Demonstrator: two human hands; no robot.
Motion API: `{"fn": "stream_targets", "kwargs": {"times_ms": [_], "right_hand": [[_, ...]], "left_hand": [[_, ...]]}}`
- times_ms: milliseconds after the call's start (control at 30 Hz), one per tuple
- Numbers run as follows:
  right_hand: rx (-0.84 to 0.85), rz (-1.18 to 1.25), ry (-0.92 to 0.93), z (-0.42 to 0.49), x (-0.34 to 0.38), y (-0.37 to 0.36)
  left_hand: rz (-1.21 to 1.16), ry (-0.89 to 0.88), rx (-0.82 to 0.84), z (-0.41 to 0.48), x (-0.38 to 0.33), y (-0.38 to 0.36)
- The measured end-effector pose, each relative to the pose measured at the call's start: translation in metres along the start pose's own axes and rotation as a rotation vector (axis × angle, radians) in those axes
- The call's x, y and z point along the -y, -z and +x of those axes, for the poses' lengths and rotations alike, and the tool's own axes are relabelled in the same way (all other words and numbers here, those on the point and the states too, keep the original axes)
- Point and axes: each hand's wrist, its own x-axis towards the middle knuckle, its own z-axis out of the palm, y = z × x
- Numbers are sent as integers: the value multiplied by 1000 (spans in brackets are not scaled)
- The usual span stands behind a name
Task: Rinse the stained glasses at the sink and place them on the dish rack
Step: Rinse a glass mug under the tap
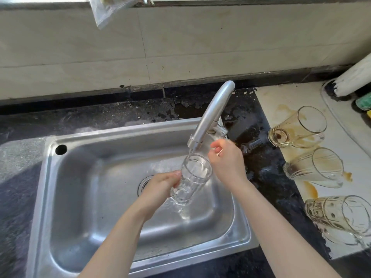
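Observation:
My left hand grips a clear faceted glass from the left side and holds it tilted over the steel sink. Water runs from the curved faucet into the glass and spills out near the drain. My right hand hovers just right of the glass rim, below the faucet's spout, with fingers loosely curled and nothing in them. Three stained glasses lie on their sides to the right: one at the back, one in the middle, one nearest.
The stained glasses rest on a white board marked with brown spills. Dark stone counter surrounds the sink, and a tiled wall stands behind. A white cylinder leans at the far right. A plastic bag hangs at the top.

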Motion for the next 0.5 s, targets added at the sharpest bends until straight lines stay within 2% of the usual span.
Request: {"fn": "stream_targets", "kwargs": {"times_ms": [100, 200, 267, 333, 500], "right_hand": [[-144, -108, 89, 13, 0, 3], [-36, -308, 126, 29, -8, 0], [22, -405, 134, 39, -11, -2], [0, -475, 167, 47, -12, -2], [-5, -461, 171, 61, -10, 4]], "left_hand": [[-153, 84, -57, 1, -3, -5], [-246, 114, -121, -1, -5, 5], [-224, 115, -93, -3, -6, 8], [-240, 138, -45, -3, -5, 8], [-343, 308, -58, -1, 0, 8]]}}
